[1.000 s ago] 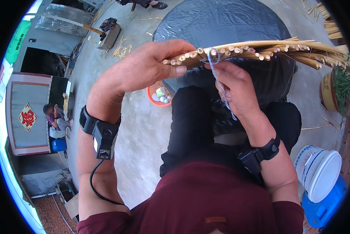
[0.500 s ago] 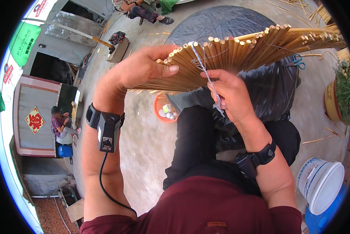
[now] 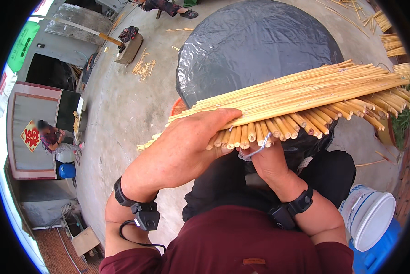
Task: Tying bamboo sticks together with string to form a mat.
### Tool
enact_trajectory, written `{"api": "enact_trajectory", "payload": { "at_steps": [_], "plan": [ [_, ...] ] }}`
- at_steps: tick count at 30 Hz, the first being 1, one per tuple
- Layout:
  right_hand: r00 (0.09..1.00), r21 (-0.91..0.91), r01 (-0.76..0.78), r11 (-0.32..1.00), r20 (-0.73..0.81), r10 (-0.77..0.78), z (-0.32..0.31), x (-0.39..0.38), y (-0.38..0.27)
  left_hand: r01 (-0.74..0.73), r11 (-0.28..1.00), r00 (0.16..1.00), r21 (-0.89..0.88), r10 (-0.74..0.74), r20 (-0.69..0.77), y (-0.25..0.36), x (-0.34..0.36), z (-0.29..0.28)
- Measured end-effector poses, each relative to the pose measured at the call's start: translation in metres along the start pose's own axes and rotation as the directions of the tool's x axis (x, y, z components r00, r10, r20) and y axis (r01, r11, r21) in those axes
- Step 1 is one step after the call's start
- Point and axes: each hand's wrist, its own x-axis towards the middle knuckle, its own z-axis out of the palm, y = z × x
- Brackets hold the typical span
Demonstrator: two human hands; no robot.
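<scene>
A broad row of straw-coloured stalks [image 3: 296, 93], bound side by side, stretches across in front of me, its cut ends toward my body. My left hand [image 3: 182, 141] is closed on the row's left part, thumb on top and the other fingers out of sight underneath. My right hand [image 3: 271, 160] reaches up under the cut ends near the middle; the stalks cover its fingers, so their grip does not show. Beside it, a pale twisted strand of twine [image 3: 261, 148] loops around the stalk ends and hangs down.
Beyond the stalks stands a round surface covered in black plastic [image 3: 255, 45]. A white lidded bucket [image 3: 369, 217] is at lower right, a potted plant [image 3: 401, 123] above it. Loose stalks [image 3: 144, 68] lie on the concrete. Another person [image 3: 53, 137] sits at far left.
The row of stalks has tipped over and come nearer, now showing its long flat side. My left hand moved down with it. My right hand went from pulling twine above to underneath the ends.
</scene>
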Motion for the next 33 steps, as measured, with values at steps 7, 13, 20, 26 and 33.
{"api": "enact_trajectory", "payload": {
  "at_steps": [7,13,20,26,33],
  "plan": [
    [0.994,0.089,0.109,0.99,0.002,-0.11,-0.029,-0.029,0.027,-0.088,0.993,0.996,0.073,0.088,0.0,0.008,-0.019,0.034],
    [0.991,-0.317,0.117,0.941,-0.031,-0.134,-0.051,-0.051,0.023,-0.113,0.989,0.994,0.092,0.113,0.002,0.007,-0.026,0.052],
    [0.998,-0.911,0.059,0.407,0.04,-0.056,-0.081,-0.072,-0.001,-0.128,0.986,0.992,0.111,0.128,0.01,0.004,-0.025,0.055],
    [0.993,-0.989,0.115,0.097,0.117,0.012,-0.081,-0.078,-0.002,-0.132,0.975,0.991,0.177,0.13,0.024,0.003,-0.031,0.055],
    [0.945,-0.86,0.226,0.458,0.08,-0.317,-0.012,-0.027,-0.032,0.013,1.0,1.0,-0.005,-0.013,0.012,0.014,-0.003,0.022]
  ]
}}
